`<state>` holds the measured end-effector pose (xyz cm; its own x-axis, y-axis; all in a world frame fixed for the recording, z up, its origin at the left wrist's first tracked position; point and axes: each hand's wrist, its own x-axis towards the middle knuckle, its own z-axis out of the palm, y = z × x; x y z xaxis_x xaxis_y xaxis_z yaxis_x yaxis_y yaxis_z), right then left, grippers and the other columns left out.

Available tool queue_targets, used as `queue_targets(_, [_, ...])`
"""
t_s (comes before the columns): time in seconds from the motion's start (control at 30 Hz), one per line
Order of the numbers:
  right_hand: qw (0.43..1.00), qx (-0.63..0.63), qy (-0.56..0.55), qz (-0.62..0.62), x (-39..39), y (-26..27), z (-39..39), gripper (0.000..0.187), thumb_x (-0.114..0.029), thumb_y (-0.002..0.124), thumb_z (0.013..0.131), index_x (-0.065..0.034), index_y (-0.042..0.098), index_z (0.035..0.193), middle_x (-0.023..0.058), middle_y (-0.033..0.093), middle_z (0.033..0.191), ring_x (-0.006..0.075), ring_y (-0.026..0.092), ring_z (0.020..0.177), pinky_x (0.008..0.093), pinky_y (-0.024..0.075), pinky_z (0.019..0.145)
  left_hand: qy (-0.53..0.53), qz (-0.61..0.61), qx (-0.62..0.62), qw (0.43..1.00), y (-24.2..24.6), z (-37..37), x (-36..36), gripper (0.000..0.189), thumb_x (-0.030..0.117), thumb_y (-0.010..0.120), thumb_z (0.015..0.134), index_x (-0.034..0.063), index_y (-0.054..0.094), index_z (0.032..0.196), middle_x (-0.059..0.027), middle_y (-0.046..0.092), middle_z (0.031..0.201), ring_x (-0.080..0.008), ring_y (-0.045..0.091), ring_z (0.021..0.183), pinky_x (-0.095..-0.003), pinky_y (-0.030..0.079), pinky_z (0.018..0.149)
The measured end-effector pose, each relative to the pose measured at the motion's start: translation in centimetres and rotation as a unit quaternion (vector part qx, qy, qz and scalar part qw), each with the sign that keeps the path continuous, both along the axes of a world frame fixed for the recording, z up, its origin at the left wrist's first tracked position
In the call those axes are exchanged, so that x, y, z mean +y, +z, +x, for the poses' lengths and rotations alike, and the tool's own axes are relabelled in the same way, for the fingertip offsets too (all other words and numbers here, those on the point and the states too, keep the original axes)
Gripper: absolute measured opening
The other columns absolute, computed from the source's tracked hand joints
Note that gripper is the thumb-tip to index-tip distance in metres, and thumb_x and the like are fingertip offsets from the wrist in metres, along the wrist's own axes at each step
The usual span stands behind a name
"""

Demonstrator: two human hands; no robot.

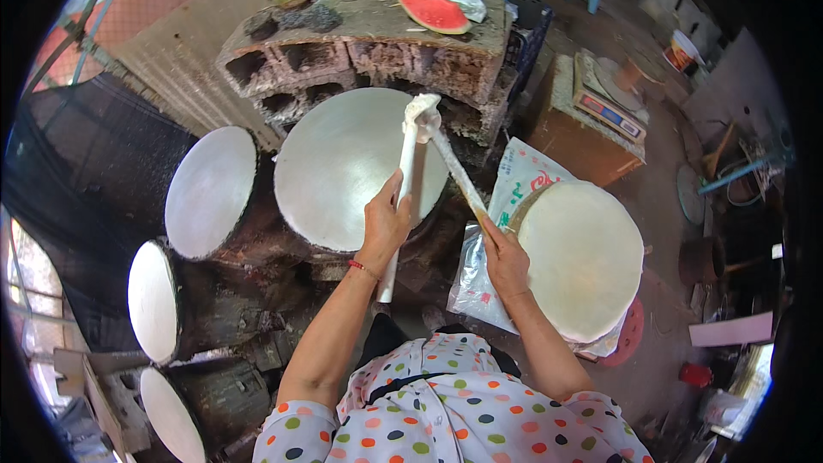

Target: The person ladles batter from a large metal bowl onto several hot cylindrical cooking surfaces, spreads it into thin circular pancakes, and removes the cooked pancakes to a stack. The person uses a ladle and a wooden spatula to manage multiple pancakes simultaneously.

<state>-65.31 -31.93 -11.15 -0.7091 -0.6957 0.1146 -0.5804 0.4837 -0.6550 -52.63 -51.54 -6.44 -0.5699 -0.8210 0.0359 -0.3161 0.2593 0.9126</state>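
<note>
My left hand (387, 215) is closed around a white rod (407, 161), whose lower end sticks out below the fist. In my right hand (506, 260) is a long thin stick (461, 175), coated white towards its top. Both tops meet at a lump of sticky white batter or dough (423, 117). Beneath them lies a large round metal griddle (341, 167) with a smooth surface. Just right of my right hand rests a stack of thin round pale sheets (582, 260).
More round griddles (211, 193) line the left. Behind the main one, concrete blocks (411, 61) bear a watermelon slice (435, 11). A scale (609, 99) sits on a box at the right. Printed plastic bags (524, 164) lie beside the stack.
</note>
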Motion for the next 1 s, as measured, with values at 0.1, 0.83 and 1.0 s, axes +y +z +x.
queue_targets(0.1, [0.998, 0.028, -0.010, 0.056, -0.3, 0.5, 0.9, 0.037, -0.022, 0.055, 0.091, -0.0274, 0.056, 0.127, 0.0163, 0.056, 0.077, 0.0356, 0.058, 0.073, 0.0462, 0.0472, 0.065, -0.036, -0.178, -0.017, 0.983, -2.4, 0.8, -1.7, 0.050, 0.000, 0.058, 0.083, 0.0050, 0.050, 0.131, -0.0202, 0.063, 0.083, -0.0244, 0.060, 0.063, -0.0335, 0.049, 0.063])
queue_targets(0.83, [0.829, -0.488, -0.211, -0.173, -11.7, 3.5, 10.9, 0.039, -0.018, 0.050, 0.095, -0.0181, 0.049, 0.135, -0.0048, 0.038, 0.058, 0.0037, 0.032, 0.040, 0.0215, 0.0279, 0.034, 0.077, -0.089, 0.177, 0.977, 10.2, 9.6, -11.8, 0.051, -0.003, 0.055, 0.088, 0.0064, 0.046, 0.137, 0.0035, 0.053, 0.079, -0.0022, 0.043, 0.058, -0.0182, 0.036, 0.049])
queue_targets(1.0, [0.843, -0.492, -0.167, -0.138, -16.1, 5.0, 11.8, 0.040, -0.018, 0.048, 0.096, -0.0185, 0.047, 0.136, -0.0037, 0.039, 0.065, 0.0035, 0.030, 0.042, 0.0197, 0.0270, 0.036, 0.023, 0.101, 0.182, 0.978, 6.5, 11.2, -8.1, 0.053, -0.001, 0.054, 0.089, 0.0050, 0.040, 0.140, 0.0021, 0.053, 0.074, -0.0028, 0.043, 0.052, -0.0191, 0.037, 0.045])
